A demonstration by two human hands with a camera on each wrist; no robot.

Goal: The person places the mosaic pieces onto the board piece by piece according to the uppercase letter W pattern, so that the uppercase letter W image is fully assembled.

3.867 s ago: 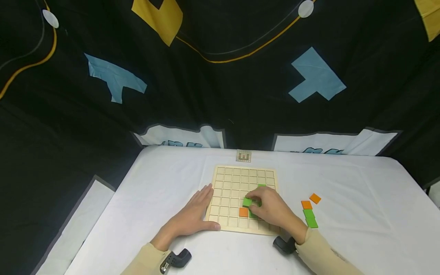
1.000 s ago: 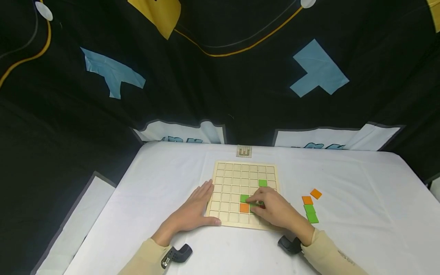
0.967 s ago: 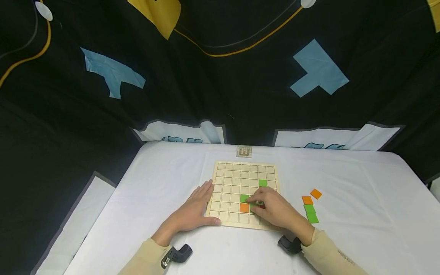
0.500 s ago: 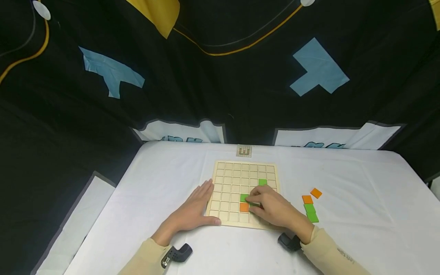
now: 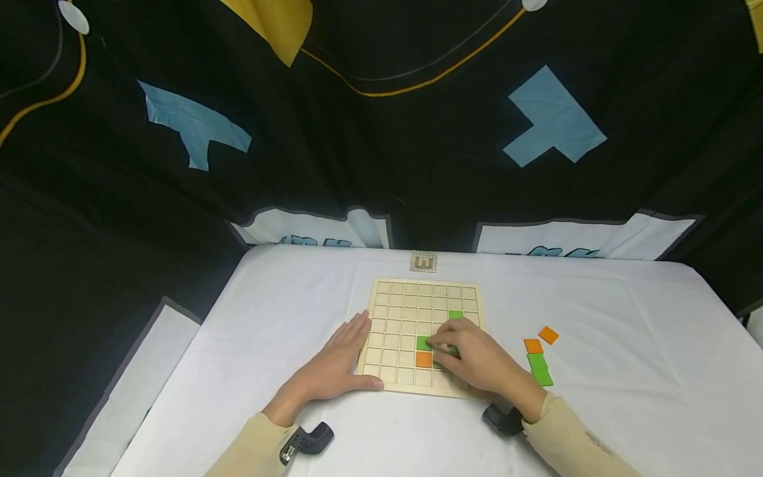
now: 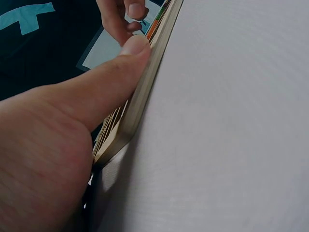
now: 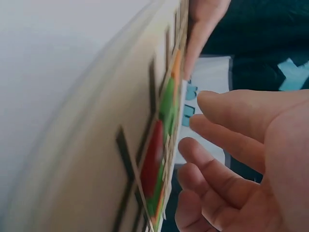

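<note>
My left hand (image 5: 328,371) lies with straight, spread fingers against the left edge of a wooden grid board (image 5: 396,331), its thumb on the near edge. Over the board's right half is my right hand (image 5: 479,358), fingers loosely bent and thumb apart. In the right wrist view those fingers (image 7: 231,108) stand clear of the board, and nothing shows between them. Square tiles sit in the grid: a green tile (image 5: 423,343) by my right fingertips, an orange tile (image 5: 424,360) below it, another green tile (image 5: 456,315) farther up. A red tile (image 7: 153,159) is hidden under my right hand in the head view.
Loose orange tiles (image 5: 533,346) and green tiles (image 5: 539,370) lie on the white tablecloth (image 5: 626,371) right of the board. A small gridded card (image 5: 423,262) lies near the far edge. A dark curtain (image 5: 381,159) hangs behind.
Several seconds ago, the green tile by my right fingertips sat raised at an angle; now it lies flat in its cell. Lately my right fingers have shifted only slightly; the left hand stays put.
</note>
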